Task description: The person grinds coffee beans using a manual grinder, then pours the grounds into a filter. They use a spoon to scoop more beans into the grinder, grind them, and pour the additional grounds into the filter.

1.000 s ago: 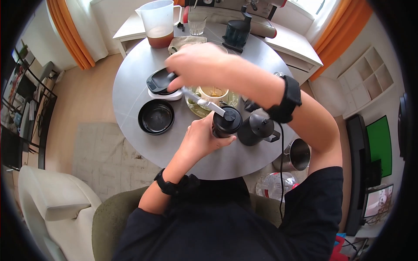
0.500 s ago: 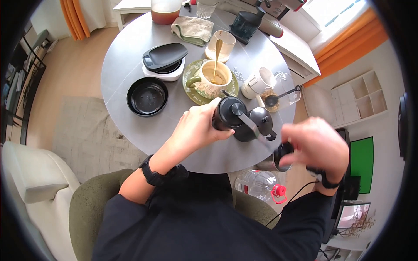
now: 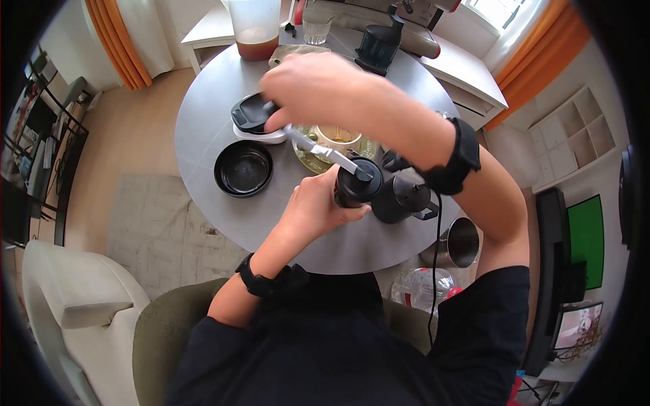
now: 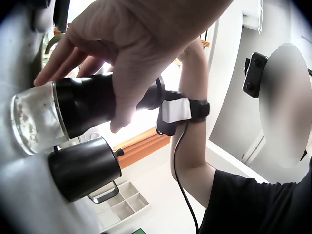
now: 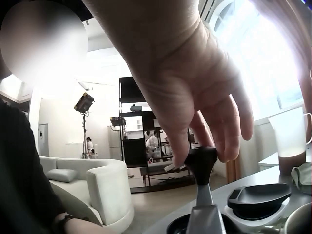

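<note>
My left hand [image 3: 313, 206] grips the black body of a hand coffee grinder [image 3: 357, 184], which leans at a tilt over the near part of the table. In the left wrist view the clear jar [image 4: 41, 117] at the grinder's base shows close to the tabletop. My right hand [image 3: 311, 88] pinches the black knob [image 5: 201, 163] at the end of the metal crank [image 3: 328, 154], swung out to the far left. Beside the grinder stands a black pot [image 4: 87, 168] with a lid and handle. The right forearm partly hides a cup [image 3: 338, 137] on a green plate [image 3: 306, 160].
Left on the table are a round black dish [image 3: 244, 169] and a black tray [image 3: 253, 114] on a white base. A plastic pitcher [image 3: 256, 30] of brown liquid, a glass [image 3: 316, 30] and a dark teal device [image 3: 376, 49] stand behind. A metal bin [image 3: 460, 242] sits below the right edge.
The crank and my right hand swung from the far left to the near right and are back at the far left now. The left hand keeps its grip on the grinder.
</note>
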